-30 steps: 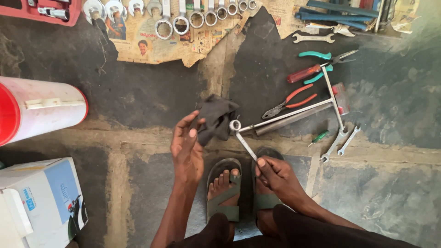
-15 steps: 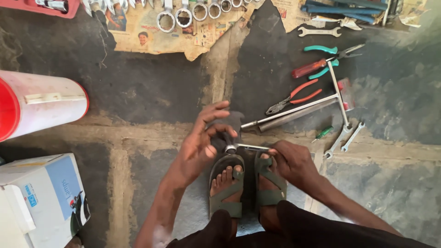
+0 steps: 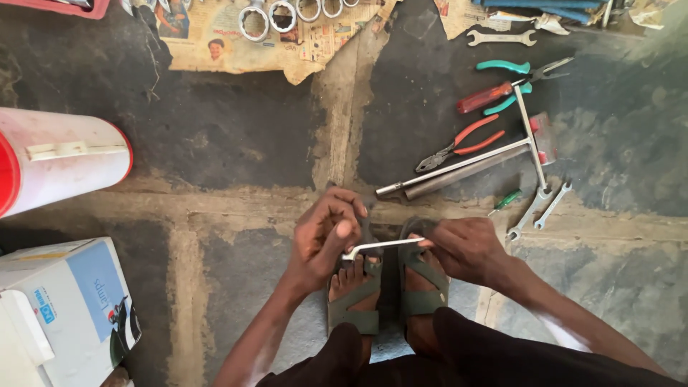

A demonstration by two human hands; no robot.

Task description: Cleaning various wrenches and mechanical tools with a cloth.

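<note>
A: Head view — where's the spanner (image 3: 380, 247)?
B: Low in the middle, held level above the sandals (image 3: 390, 287). The right hand (image 3: 466, 251) has its fingers clamped on the right end; the left hand (image 3: 326, 240) is closed over the left end with a dark rag (image 3: 367, 229) bunched under the fingers.
A: How to wipe it well?
B: I'd say keep the right-hand pinch firm so the bar can't twist, wrap the rag fully round the ring end, and draw along the shaft in one direction — not scrubbing on the spot.
A: Anything close by?
B: Pliers (image 3: 459, 147) and a steel bar (image 3: 459, 168) lie far right on the floor, well apart.
</note>
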